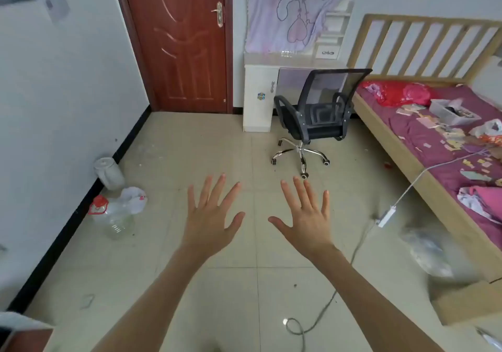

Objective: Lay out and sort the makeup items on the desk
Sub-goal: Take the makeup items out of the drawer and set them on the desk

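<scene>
My left hand (pixel 210 217) and my right hand (pixel 305 218) are stretched out in front of me over the tiled floor, backs up, fingers spread and straight, holding nothing. A white desk (pixel 260 66) stands against the far wall, its top nearly bare, with a purple cartoon cloth (pixel 293 9) draped over its upper part. A grey box (pixel 451 111) and several small scattered items (pixel 445 131) lie on the bed; what they are cannot be made out.
A black office chair (pixel 320 115) stands before the desk. A wooden bed (pixel 434 145) with purple bedding runs along the right. A closed brown door (pixel 179 39) is at the back. Plastic bottles (pixel 114 213) sit by the left wall. A white cable (pixel 353 259) trails across the floor.
</scene>
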{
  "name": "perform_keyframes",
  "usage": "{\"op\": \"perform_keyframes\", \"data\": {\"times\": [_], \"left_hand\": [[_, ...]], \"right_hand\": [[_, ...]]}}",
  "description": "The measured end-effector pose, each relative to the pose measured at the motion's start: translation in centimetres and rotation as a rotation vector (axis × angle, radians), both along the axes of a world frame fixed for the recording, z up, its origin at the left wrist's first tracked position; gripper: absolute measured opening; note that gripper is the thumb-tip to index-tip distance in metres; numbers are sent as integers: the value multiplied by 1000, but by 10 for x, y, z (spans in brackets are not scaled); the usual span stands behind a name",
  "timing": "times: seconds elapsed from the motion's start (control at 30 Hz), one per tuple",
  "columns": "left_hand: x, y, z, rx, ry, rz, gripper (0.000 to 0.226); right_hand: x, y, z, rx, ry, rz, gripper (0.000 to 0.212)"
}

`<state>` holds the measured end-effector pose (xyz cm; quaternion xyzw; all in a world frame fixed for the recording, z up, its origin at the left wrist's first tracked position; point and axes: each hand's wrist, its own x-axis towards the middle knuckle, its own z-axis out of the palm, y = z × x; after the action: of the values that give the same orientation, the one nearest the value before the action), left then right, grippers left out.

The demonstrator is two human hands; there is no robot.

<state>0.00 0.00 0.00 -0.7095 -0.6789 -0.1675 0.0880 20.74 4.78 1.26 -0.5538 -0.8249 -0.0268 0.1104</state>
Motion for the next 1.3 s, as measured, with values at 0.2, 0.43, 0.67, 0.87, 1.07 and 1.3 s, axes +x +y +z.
{"op": "perform_keyframes", "data": {"times": [0.2,0.43,0.67,0.87,1.07,1.3], "left_hand": [[-24,54,-44,-51,-52,36,57],[-77,179,-54,-128,-105,64,60],[-114,292,-41,-161,-143,48,61],[-138,385,-49,-200,-162,69,63],[-149,515,-46,-196,-136,91,64],[-152,655,-36,-201,-121,84,69]], "right_hand": [[-14,60,-38,-106,-15,14,78],[-65,179,-41,-184,27,-6,75],[-104,294,-25,-187,54,-28,73],[-127,393,-35,-225,33,-35,73],[-139,522,-38,-179,14,-11,74],[-155,671,-36,-121,-18,8,74]]}}
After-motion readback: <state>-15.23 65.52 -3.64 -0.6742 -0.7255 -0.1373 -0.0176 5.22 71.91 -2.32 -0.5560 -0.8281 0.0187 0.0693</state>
